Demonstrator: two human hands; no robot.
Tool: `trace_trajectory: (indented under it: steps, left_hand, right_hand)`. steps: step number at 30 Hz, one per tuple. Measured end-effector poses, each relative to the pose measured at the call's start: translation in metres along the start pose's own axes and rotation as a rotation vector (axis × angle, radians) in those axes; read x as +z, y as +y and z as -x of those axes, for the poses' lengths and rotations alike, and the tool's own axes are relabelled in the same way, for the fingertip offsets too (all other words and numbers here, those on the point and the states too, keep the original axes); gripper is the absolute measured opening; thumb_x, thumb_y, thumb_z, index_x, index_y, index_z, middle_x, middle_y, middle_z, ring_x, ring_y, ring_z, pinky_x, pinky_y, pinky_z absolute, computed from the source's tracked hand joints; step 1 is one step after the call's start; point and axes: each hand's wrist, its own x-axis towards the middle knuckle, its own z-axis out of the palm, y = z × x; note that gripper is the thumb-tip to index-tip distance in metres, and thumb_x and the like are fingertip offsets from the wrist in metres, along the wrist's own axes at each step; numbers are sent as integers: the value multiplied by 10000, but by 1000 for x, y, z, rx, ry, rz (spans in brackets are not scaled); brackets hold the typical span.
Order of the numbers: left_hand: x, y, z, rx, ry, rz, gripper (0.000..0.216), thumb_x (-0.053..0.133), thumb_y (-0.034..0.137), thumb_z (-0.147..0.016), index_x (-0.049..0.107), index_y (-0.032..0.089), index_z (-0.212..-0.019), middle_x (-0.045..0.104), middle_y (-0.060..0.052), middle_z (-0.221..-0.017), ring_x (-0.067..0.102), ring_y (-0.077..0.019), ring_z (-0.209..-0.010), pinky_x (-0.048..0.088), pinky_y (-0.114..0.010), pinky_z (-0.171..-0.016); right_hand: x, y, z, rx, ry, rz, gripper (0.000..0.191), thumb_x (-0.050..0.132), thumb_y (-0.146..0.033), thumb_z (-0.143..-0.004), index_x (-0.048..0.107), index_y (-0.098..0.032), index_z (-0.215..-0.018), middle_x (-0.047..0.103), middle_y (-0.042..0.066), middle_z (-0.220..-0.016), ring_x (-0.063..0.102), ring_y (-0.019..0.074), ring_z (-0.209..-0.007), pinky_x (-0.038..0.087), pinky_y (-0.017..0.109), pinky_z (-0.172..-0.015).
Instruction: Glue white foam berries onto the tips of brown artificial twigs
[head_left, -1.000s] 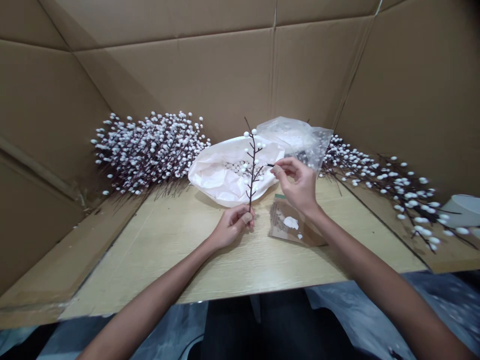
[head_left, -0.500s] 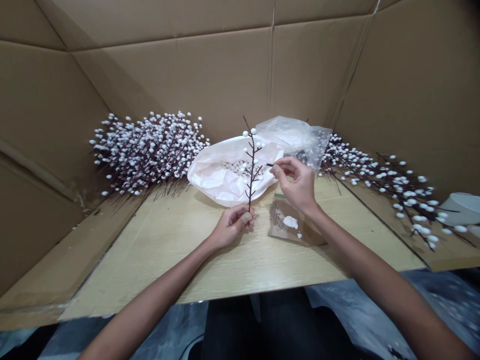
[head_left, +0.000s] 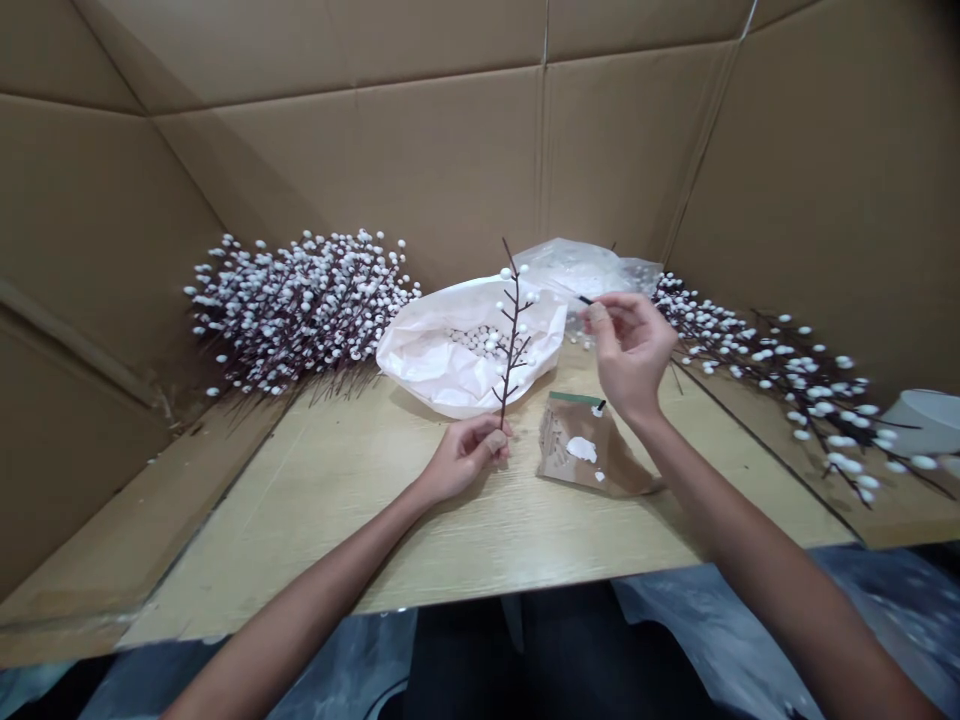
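My left hand is closed around the lower end of a dark brown artificial twig, held upright just above the table. White berries sit on several of its upper side shoots; lower shoots look bare. To the right of the twig and apart from it, my right hand pinches a thin dark stick, most of it hidden by the fingers. Behind the twig lies an open white bag with loose white berries inside. Below my right hand is a cardboard piece bearing white paste.
A large bundle of white-berried twigs lies at the back left, with more berried stems at the right. A clear plastic bag is behind the white one. A white cup-like container stands far right. Cardboard walls enclose the table.
My right hand has moved right and slightly up, away from the twig, with the stick still pinched. The twig leans a little more to the right in my left hand.
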Motion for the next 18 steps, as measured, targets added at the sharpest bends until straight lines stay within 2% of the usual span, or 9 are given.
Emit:
trace_trajectory:
  steps: [4,7,18]
  left_hand:
    - [-1,-6,0,-16,-15,-17,335,613,422,-829,605,101,-926,604,-18,-639,529,-103,-581,424,-230,-585]
    - [-2,-9,0,-33,-31,-30,343,611,422,-831,603,95,-930,601,-19,-632,524,-101,-574,422,-230,-577]
    - [-1,-7,0,-42,-47,-43,372,622,461,-810,612,104,-913,604,-23,-650,536,-111,-584,425,-235,-582]
  right_hand:
    - [-6,-3,-7,-86,131,2,114,571,-325,-867,565,-218,-905,626,46,-833,640,183,-772,535,351,-712]
    - [-8,-5,-8,-133,168,37,126,562,-350,-870,564,-231,-913,604,53,-866,625,192,-791,535,367,-734]
    - [-2,-8,-1,-170,16,83,42,577,-257,-854,604,-231,-873,628,26,-841,615,170,-803,525,323,-725]
